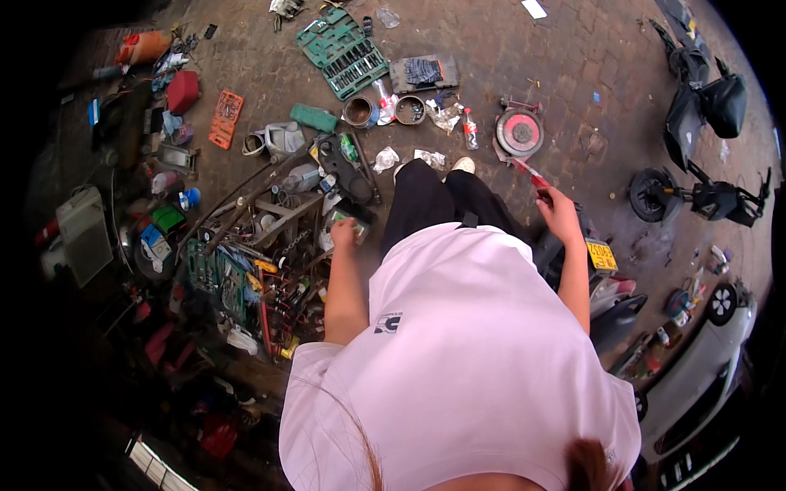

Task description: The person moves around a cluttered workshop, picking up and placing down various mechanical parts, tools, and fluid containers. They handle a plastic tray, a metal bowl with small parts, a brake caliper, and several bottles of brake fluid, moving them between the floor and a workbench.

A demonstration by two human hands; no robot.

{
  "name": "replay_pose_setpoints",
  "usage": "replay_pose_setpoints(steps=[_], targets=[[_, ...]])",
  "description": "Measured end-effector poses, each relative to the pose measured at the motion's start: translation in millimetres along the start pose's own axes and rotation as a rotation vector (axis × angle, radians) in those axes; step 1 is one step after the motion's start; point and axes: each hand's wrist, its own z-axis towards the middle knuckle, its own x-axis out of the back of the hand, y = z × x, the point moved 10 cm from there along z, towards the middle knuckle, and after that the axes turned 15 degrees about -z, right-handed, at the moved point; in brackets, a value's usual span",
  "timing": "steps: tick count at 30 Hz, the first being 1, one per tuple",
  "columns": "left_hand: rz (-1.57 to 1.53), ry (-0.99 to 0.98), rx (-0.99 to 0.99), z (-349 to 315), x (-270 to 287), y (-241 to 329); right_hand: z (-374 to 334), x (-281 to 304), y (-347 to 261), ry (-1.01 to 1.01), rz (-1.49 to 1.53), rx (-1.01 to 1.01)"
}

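My right hand (559,214) is closed round the near end of a red bar-like handle (532,174). The handle's far end reaches a round grey-rimmed disc with a red centre (520,132), which lies on the paving. On the other side, my left hand (344,234) has its fingers curled beside a dark case with green on it (354,216). Whatever those fingers hold, if anything, is too small to make out. A crowded heap of tools and metal parts (270,262) lies left of that hand.
Ahead are a green socket set case (348,53), two round tins (360,111) and a bottle with a red label (470,129). Dark gloves (423,71) lie on a flat case. To the right stand a black scooter (696,106) and a silver car (704,368).
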Motion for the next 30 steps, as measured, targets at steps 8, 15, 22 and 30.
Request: replay_pose_setpoints(steps=[8,15,22,30], targets=[[0.320,-0.052,-0.151,55,-22,45,21,1,18,0.071,0.187,-0.075],[0.297,-0.191,-0.116,48,-119,100,34,7,-2,0.028,0.176,-0.130],[0.308,-0.273,-0.243,88,-180,152,94,31,-39,0.030,0.142,-0.118],[0.371,-0.215,-0.084,121,-220,129,182,25,-95,-0.106,0.167,-0.044]])
